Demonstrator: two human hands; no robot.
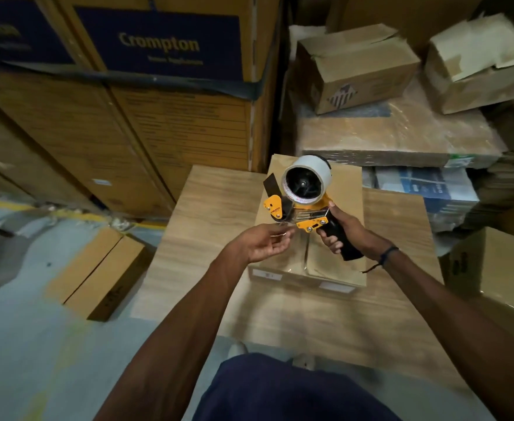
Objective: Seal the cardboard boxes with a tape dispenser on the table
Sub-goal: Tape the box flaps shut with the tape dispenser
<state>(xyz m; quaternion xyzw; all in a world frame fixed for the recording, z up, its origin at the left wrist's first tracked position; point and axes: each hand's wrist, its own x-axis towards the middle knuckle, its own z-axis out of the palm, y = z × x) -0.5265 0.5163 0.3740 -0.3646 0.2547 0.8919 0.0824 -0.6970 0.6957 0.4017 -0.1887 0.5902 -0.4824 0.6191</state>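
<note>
A yellow and black tape dispenser [302, 196] with a roll of clear tape is held up above a brown cardboard box [334, 265]. The box lies on a wood-grain table [207, 208], its top flaps closed. My right hand [343, 230] grips the dispenser's black handle. My left hand [264, 243] is at the dispenser's front end, and its fingertips pinch the loose end of the tape just below the yellow plate.
Tall stacked cartons [122, 95] with a blue label stand behind the table on the left. Wrapped bundles [395, 132] and several open boxes pile up at the right. A long flat carton [97, 275] lies on the floor left of the table.
</note>
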